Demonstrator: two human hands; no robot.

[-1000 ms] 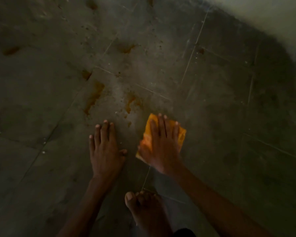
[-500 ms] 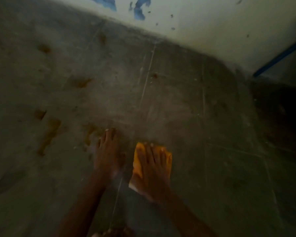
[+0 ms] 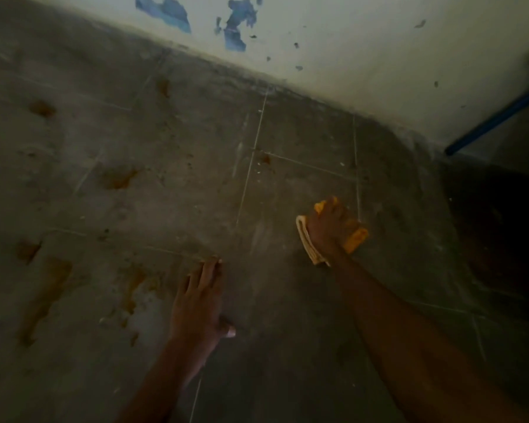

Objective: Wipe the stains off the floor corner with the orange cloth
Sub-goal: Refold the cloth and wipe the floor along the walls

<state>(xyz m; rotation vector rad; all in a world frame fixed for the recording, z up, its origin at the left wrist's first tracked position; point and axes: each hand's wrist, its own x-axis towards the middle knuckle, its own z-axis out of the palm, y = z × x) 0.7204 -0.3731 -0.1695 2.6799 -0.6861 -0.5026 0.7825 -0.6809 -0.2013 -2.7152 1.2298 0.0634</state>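
Near the wall, right hand presses orange cloth; left hand flat, empty on floor.

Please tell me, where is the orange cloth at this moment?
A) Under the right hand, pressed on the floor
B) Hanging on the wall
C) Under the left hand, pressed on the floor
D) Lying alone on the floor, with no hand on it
A: the orange cloth lies under the right hand on the floor, while the left hand rests flat on bare tiles.
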